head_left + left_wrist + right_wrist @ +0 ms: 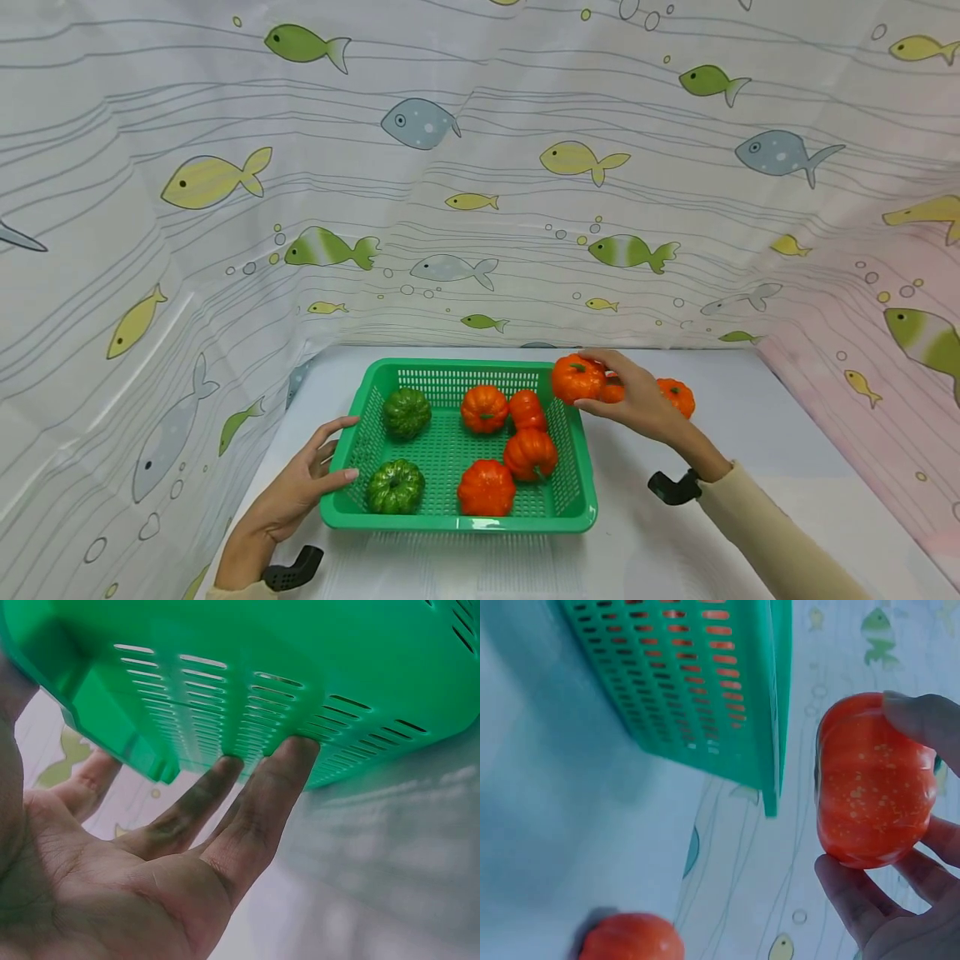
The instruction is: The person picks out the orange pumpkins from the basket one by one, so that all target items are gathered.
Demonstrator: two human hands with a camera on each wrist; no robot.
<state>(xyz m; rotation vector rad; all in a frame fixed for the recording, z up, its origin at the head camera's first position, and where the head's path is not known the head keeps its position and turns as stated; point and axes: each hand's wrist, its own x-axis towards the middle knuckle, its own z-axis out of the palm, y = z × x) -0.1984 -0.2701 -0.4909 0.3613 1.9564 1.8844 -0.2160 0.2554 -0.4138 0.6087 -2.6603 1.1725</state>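
Observation:
A green plastic basket (450, 523) with slotted walls stands on the white table. My left hand (300, 483) holds its left side: thumb and index finger lie over the rim, while other fingertips touch the outer wall (247, 645). Above the basket's far right corner, my right hand (633, 396) pinches a small orange pumpkin (577, 379) between thumb and fingers. The right wrist view has this pumpkin (874, 784) just outside the wall, apart from it. Inside the basket lie two green pumpkins, one far (407, 412) and one near (396, 486), plus several orange-red pumpkins (486, 489).
To the basket's right, another orange pumpkin (677, 398) sits on the table (660, 517), beyond my right hand. Part of one more (612, 390) shows between my thumb and fingers. A fish-patterned sheet (480, 167) rises behind the table and along both sides.

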